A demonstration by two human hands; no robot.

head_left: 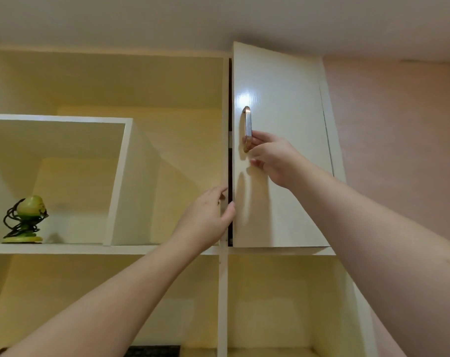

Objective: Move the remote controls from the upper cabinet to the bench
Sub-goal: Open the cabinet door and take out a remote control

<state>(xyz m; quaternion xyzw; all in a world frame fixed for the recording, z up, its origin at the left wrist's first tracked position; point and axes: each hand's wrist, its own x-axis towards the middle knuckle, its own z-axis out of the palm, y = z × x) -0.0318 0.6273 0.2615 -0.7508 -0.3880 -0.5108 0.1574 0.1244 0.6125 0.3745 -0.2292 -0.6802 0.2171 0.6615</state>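
both forearms reach up from the bottom of the view toward the cabinet door (278, 150), the landmark here. nearest of the hands is the left hand (208, 217), at the door's lower free edge: its thumb lies against that edge and its fingers slip toward the dark gap between door and cabinet frame. it looks to be bracing or easing the edge rather than clasping anything, the fingers only loosely bent, holding nothing.

higher up on the door's face, the right hand (269, 157) has its fingers hooked round the lower end of the metal handle (247, 130), gripping it, which is the natural hold for swinging the door on hinges that seem to sit at its far right side. the door stands just ajar, its left edge a little out from the frame.

the remote controls are not visible; judging by the task they lie behind this door, in the upper cabinet, so nothing has been taken out yet. the tabletop is also out of view.

left of the door, further back, are open cream shelves (102, 249). on one, well away from the door, stands a small green lamp-like object wrapped in black cable (25, 220).
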